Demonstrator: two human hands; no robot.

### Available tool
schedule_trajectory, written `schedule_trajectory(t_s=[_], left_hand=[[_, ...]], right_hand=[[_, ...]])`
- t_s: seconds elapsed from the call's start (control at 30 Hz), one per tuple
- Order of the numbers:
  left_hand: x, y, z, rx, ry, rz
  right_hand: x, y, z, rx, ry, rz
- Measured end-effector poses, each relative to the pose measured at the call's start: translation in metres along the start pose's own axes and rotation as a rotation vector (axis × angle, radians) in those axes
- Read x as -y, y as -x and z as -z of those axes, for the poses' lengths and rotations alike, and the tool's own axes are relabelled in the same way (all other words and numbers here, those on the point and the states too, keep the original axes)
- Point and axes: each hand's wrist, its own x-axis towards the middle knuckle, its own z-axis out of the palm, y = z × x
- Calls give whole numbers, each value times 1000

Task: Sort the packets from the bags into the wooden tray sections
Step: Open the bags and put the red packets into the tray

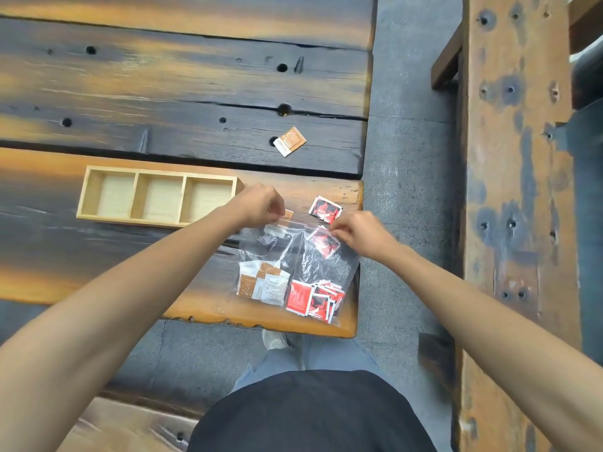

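Even, soft daylight, faint shadows, slight softness, wide-angle bending at edges

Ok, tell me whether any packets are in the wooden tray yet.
No, all three sections of the wooden tray show bare bottoms; the packets remain in the plastic bag or loose on the table.

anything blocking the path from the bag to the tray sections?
Nothing visible. The tray lies just left of the bag, its three sections open and bare, with clear tabletop between. Both hands, left and right, pinch the bag's top edge; the packets are inside the plastic.
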Motion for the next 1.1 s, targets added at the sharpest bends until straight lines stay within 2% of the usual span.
schedule_trajectory(t_s=[0.17,0.33,0.43,0.6,0.67,0.97,1.1], left_hand=[[-5,6,8,-26,18,4],[-23,8,4,-72,35,-74],[-45,3,-8,-23,70,-127],[-73,-14,-28,133,281,-124],[-78,-22,-35,186,306,-114],[-81,-35,-33,197,162,-123],[-78,-27,-20,242,310,-103]], right_hand=[[-5,8,13,-45,-90,-46],[-15,29,25,-128,-224,-157],[-20,40,20,-145,-328,-262],[-25,51,-4,-200,-776,-512],[-23,54,-15,-180,-868,-561],[-4,56,-27,-236,-1099,-578],[0,63,-20,-264,-1139,-554]])
